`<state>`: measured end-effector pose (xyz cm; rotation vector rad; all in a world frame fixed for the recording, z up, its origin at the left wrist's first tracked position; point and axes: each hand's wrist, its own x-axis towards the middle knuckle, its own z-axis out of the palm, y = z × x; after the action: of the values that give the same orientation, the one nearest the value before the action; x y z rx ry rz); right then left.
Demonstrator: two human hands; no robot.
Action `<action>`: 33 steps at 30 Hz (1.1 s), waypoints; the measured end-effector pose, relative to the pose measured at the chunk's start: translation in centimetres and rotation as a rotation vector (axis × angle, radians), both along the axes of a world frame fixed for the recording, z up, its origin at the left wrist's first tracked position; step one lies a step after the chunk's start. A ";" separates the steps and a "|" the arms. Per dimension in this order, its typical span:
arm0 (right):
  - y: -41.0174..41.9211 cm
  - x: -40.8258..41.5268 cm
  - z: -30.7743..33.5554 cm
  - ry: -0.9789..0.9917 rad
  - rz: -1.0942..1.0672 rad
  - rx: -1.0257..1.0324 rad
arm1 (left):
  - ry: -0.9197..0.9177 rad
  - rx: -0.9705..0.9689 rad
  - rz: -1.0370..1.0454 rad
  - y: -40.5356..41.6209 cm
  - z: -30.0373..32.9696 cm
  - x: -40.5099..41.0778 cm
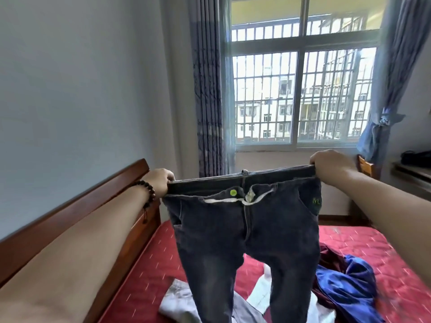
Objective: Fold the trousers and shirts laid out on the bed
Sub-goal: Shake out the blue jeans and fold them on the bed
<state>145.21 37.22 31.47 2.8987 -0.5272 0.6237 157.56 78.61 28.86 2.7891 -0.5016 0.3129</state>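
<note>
Head view: my left hand [161, 183] and right hand [331, 166] each had a pinching grip on the dark jeans [245, 224] waistband, jeans hanging above the bed [149, 283].

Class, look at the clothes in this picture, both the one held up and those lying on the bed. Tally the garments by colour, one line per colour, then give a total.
Dark grey jeans, held up by the left hand and right hand: 1
Light grey garment: 1
White garment: 1
Maroon garment: 1
Blue garment: 1
Total: 5, as far as the heap on the red bed cover shows.
</note>
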 end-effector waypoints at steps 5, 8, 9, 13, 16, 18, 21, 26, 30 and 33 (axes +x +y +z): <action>-0.9 0.3 -1.0 -0.083 -0.056 0.402 | 0.504 -0.525 -0.123 0.8 0.5 0.6; -1.1 0.6 -1.8 -0.307 0.198 1.164 | 0.651 -0.801 -0.232 1.2 0.4 0.8; -1.3 0.6 -1.9 -0.358 0.289 1.305 | 0.708 -0.941 -0.255 1.4 0.3 0.9; -2.9 -0.2 -1.9 -0.387 0.587 1.442 | 0.603 -0.860 -0.442 2.9 0.0 0.9; -3.6 -0.5 -1.4 -0.255 0.542 0.984 | 0.216 -0.450 -0.427 3.0 0.4 0.7; -3.1 -0.4 -1.1 -0.302 0.459 0.757 | 0.066 -0.438 -0.441 2.3 0.7 0.4; -2.8 0.0 -1.0 -0.522 0.394 0.784 | -0.041 -0.427 -0.456 2.4 0.9 0.1; -2.9 0.1 -1.0 -0.599 0.338 0.819 | -0.256 -0.335 -0.389 2.0 1.0 -1.1; -3.1 0.2 -0.8 -0.624 0.365 0.901 | -0.243 -0.574 -0.324 1.4 2.0 -1.6; -3.2 -0.3 0.9 -0.709 0.440 0.978 | -0.292 -0.728 -0.261 1.8 4.0 -2.0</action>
<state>144.86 34.02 32.33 3.6429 -0.2789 1.9824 155.52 80.42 32.90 1.9602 -0.6488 0.6881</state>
